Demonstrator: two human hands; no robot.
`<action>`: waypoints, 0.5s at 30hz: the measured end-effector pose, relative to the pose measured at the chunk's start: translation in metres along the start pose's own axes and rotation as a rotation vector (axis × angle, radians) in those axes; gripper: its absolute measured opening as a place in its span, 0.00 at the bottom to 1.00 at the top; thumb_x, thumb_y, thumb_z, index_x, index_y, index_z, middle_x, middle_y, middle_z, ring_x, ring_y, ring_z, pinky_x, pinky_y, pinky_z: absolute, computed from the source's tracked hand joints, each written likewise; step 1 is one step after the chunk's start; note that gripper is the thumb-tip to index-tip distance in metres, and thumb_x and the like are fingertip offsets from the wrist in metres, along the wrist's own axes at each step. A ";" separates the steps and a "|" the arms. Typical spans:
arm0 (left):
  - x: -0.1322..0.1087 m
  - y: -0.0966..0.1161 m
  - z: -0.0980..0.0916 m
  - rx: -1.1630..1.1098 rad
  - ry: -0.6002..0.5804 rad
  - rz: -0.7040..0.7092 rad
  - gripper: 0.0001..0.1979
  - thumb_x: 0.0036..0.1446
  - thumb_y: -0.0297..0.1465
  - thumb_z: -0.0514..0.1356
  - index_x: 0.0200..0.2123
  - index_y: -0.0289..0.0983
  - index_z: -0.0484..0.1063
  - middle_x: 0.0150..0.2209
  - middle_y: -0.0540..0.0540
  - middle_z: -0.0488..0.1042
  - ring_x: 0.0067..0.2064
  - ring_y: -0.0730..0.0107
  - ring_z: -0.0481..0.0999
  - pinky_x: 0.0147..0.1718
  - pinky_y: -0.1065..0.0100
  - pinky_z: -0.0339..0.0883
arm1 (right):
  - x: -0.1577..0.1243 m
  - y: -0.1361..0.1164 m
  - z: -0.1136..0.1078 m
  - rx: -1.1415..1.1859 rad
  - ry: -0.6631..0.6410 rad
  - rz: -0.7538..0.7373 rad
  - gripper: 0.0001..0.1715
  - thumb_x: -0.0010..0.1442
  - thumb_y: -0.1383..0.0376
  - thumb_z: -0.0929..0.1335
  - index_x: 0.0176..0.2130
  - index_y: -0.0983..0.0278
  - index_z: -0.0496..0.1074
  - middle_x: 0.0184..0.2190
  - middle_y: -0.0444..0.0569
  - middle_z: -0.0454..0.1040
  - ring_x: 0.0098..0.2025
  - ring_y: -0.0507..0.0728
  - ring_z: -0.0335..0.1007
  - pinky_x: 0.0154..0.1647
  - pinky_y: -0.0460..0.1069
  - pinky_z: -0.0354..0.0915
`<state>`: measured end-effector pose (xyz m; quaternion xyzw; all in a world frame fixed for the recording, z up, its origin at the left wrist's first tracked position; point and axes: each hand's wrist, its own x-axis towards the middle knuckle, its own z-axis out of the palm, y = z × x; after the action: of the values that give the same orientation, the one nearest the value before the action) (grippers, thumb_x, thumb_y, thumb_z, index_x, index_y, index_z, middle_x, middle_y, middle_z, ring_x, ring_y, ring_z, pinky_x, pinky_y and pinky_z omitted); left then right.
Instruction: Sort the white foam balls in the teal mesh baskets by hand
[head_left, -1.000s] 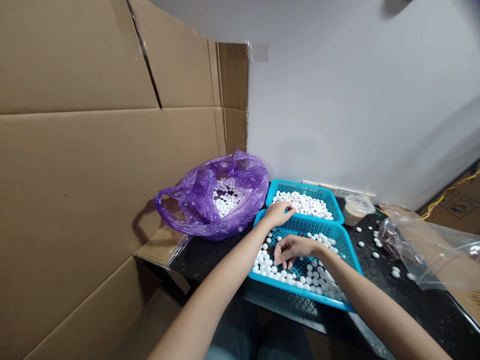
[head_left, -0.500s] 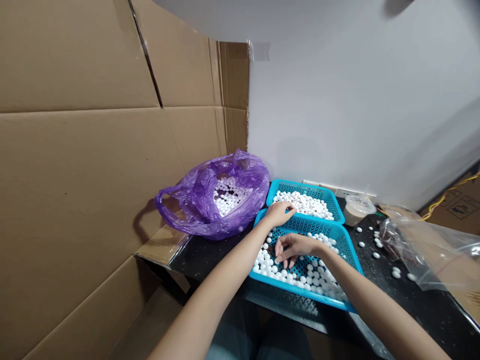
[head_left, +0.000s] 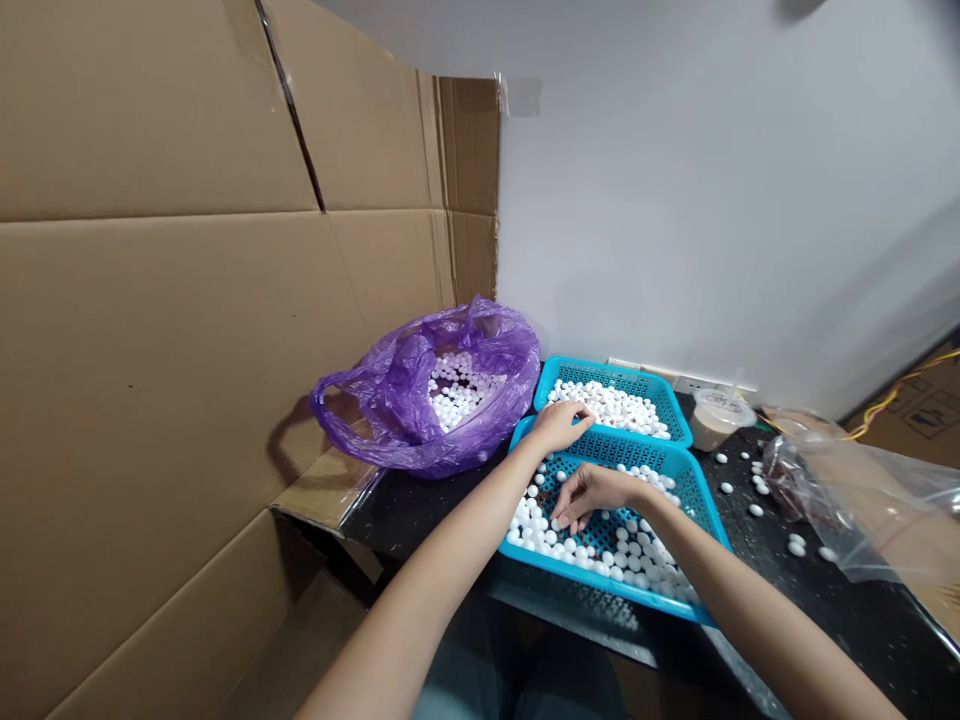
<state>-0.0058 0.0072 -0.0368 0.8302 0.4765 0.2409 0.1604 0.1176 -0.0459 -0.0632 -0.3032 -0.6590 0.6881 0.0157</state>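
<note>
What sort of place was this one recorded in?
Probably a makeshift indoor work corner: a black tabletop, cardboard panels walling its left side, and blue baskets of small white pieces set out on it.

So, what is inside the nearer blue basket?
The nearer blue basket holds many white balls and some reddish-brown bits. What lies beneath the right hand and right forearm is hidden.

right hand [head_left: 589, 492] among white balls [head_left: 637, 553] in the near blue basket [head_left: 570, 571], left hand [head_left: 561, 425] at its far rim.
</note>
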 end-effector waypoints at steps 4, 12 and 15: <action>0.000 0.001 -0.001 0.008 -0.004 -0.007 0.14 0.54 0.38 0.51 0.36 0.38 0.72 0.39 0.48 0.74 0.42 0.68 0.70 0.44 0.68 0.60 | 0.000 -0.002 -0.001 -0.059 0.006 -0.009 0.22 0.38 0.55 0.73 0.33 0.66 0.75 0.27 0.46 0.75 0.26 0.49 0.70 0.27 0.43 0.66; 0.000 0.000 0.001 0.008 0.012 0.003 0.13 0.54 0.37 0.51 0.36 0.38 0.71 0.39 0.48 0.74 0.42 0.68 0.70 0.43 0.68 0.60 | 0.002 -0.001 -0.002 -0.180 0.031 -0.031 0.23 0.40 0.52 0.72 0.31 0.66 0.75 0.24 0.44 0.74 0.20 0.46 0.65 0.18 0.40 0.58; -0.001 0.001 0.001 0.005 0.009 -0.005 0.13 0.53 0.36 0.51 0.36 0.38 0.71 0.39 0.48 0.74 0.42 0.68 0.70 0.43 0.68 0.60 | 0.004 0.002 -0.003 -0.179 0.016 -0.032 0.24 0.40 0.51 0.71 0.32 0.67 0.74 0.25 0.45 0.74 0.21 0.47 0.66 0.19 0.41 0.59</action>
<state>-0.0051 0.0063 -0.0375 0.8284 0.4797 0.2431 0.1569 0.1160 -0.0419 -0.0663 -0.2984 -0.7224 0.6238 0.0049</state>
